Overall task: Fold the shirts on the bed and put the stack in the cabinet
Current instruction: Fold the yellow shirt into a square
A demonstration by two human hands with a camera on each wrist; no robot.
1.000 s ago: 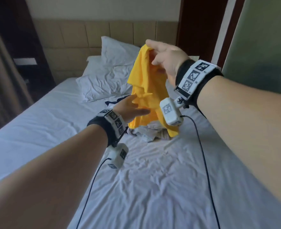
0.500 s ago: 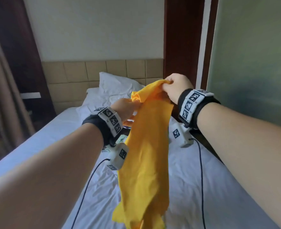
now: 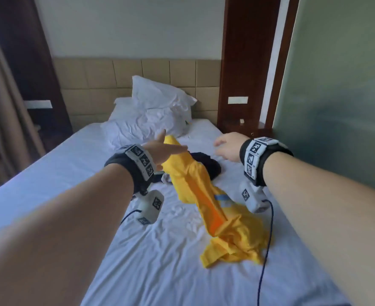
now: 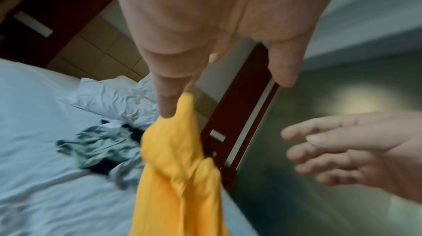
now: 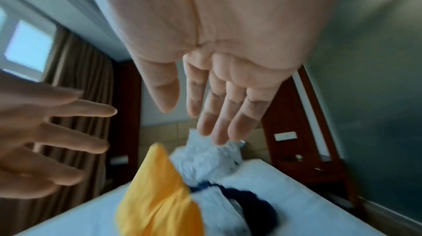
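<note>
One crumpled yellow cotton shirt (image 3: 206, 195) stretches across the white-sheeted bed (image 3: 138, 261), its top end raised and just touching the left hand (image 3: 160, 151), its lower end bunched on the sheet. Behind it lie one dark navy garment (image 3: 206, 165) and one pale, rumpled garment (image 4: 102, 148). Two hands show: the left hand's fingers (image 4: 167, 102) are straight and spread, gripping nothing; the right hand (image 3: 228, 146) hovers beside the shirt, fingers (image 5: 219, 117) loosely extended and holding nothing. Two white pillows (image 3: 151, 111) rest against a tan padded headboard (image 3: 155, 74). A brown curtain (image 3: 3, 120) hangs left, dark wooden panels (image 3: 239, 62) stand right.
</note>
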